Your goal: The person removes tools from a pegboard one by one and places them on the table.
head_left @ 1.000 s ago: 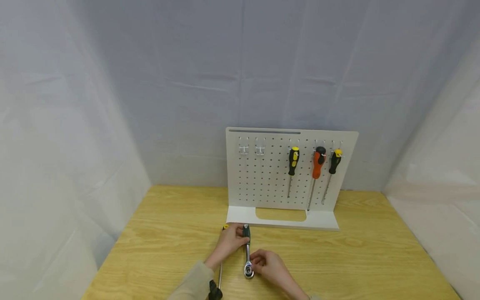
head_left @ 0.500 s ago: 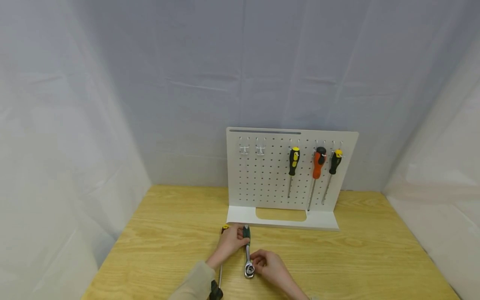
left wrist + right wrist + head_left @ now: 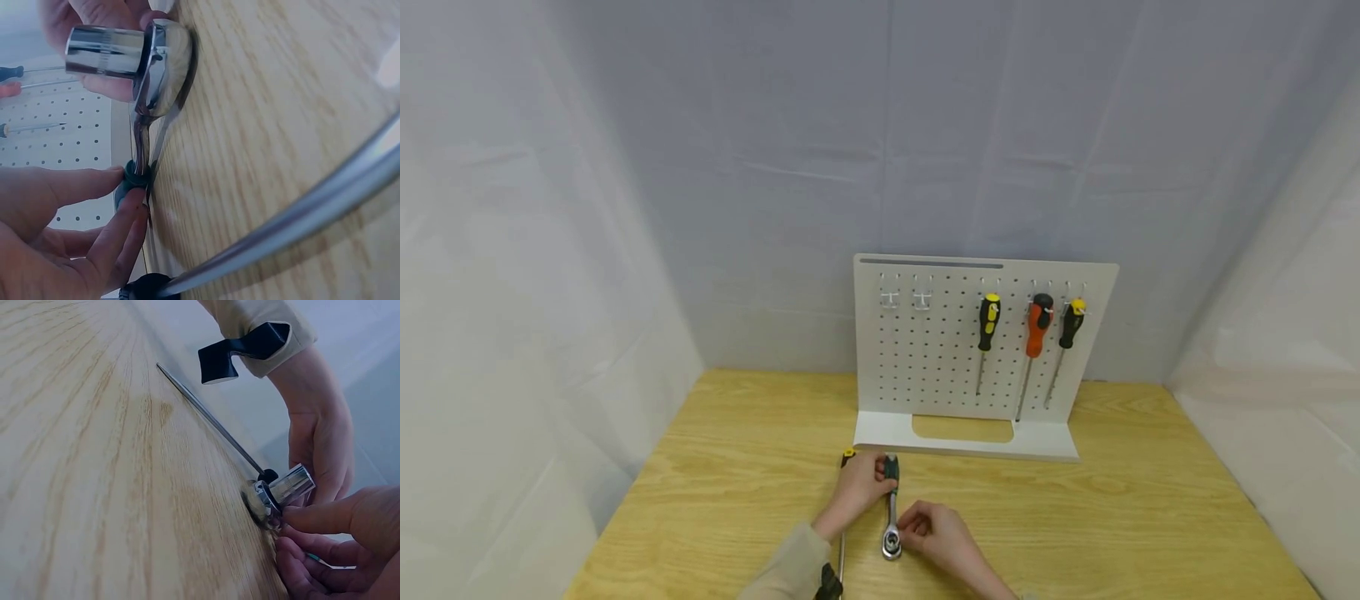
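A ratchet wrench (image 3: 892,504) with a green handle lies on the wooden table, its chrome head towards the person. My left hand (image 3: 859,483) pinches the handle; the left wrist view shows thumb and fingers about the green grip (image 3: 132,178). A chrome socket (image 3: 103,51) sits on the ratchet head and points up from the table. My right hand (image 3: 936,533) holds the head's edge between thumb and curled fingers, as the right wrist view shows at the ratchet head (image 3: 265,506). Under the left forearm lies a screwdriver (image 3: 848,454) with a yellow-and-black handle end, partly hidden.
Behind the hands stands a white pegboard (image 3: 925,358). A yellow-and-black screwdriver (image 3: 989,323), an orange screwdriver (image 3: 1037,329) and a black screwdriver with a yellow end (image 3: 1072,325) hang on its right. Two clear hooks (image 3: 890,293) hold nothing at its left.
The wrench's head end has swung slightly left, and its handle end has shifted a little towards the person. Both hands keep almost the same places.
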A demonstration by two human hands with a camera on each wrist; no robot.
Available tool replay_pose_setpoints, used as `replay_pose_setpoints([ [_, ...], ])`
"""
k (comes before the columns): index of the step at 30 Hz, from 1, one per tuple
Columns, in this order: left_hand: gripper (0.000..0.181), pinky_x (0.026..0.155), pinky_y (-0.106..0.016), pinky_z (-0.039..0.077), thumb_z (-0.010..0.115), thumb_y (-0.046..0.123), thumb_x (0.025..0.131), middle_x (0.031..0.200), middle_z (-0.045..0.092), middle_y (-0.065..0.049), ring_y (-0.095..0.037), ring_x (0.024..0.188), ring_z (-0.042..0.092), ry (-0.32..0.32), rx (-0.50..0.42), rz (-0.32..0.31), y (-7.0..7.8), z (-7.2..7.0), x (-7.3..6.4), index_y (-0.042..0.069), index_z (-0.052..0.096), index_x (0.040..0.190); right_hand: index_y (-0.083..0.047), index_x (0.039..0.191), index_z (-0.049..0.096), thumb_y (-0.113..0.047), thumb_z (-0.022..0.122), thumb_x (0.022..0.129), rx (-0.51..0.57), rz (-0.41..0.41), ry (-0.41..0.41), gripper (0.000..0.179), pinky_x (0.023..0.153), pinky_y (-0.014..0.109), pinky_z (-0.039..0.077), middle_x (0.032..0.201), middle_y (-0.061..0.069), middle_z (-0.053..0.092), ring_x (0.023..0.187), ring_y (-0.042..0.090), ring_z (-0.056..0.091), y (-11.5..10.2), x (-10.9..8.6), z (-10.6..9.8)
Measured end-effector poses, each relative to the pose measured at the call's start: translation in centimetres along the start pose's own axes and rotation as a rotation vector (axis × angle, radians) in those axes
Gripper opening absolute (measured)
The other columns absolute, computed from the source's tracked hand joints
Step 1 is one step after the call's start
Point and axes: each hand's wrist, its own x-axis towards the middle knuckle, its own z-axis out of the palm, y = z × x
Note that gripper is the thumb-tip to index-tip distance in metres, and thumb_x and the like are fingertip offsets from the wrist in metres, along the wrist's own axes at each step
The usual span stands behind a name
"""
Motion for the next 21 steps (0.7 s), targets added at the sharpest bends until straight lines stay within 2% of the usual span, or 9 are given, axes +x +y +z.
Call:
replay_pose_setpoints([
  [8,0.023,0.067,-0.026,0.057,0.08,-0.002,0.081,0.088,0.064,-0.01,-0.015,0.077,0.061,0.01,-0.009,0.039,-0.1,-0.4,0.1,-0.005,0.066,0.099,-0.005,0.09,0.071,-0.007,0.079,0.085,-0.001,-0.009,-0.001,0.01,0.059,0.019,0.048,0.077,-0.003,0.065,0.068,0.007,0.056,0.0,0.0,-0.2],
  [12,0.027,0.071,-0.03,0.06,0.076,0.0,0.086,0.095,0.067,-0.015,-0.022,0.082,0.067,0.023,-0.044,0.075,-0.5,-0.7,0.2,-0.008,0.066,0.11,-0.007,0.092,0.07,-0.011,0.077,0.089,0.001,-0.011,0.008,0.009,0.061,0.019,0.049,0.081,-0.002,0.066,0.071,0.006,0.057,0.1,0.0,-0.3],
  [16,0.026,0.077,-0.035,0.062,0.07,0.003,0.093,0.102,0.07,-0.017,-0.03,0.09,0.07,0.049,-0.108,0.121,-0.7,-1.2,0.5,-0.007,0.066,0.117,-0.006,0.095,0.07,-0.013,0.072,0.094,0.035,-0.031,0.034,0.008,0.063,0.019,0.049,0.084,0.0,0.067,0.073,0.006,0.057,0.2,0.1,-0.6],
  [21,0.023,0.075,-0.031,0.062,0.065,0.006,0.098,0.104,0.071,-0.015,-0.029,0.092,0.071,0.078,-0.178,0.119,-0.7,-1.8,0.8,-0.002,0.067,0.119,-0.006,0.1,0.072,-0.015,0.068,0.097,0.07,-0.029,0.082,0.01,0.066,0.019,0.051,0.09,0.002,0.07,0.077,0.007,0.06,0.1,0.3,-1.5],
])
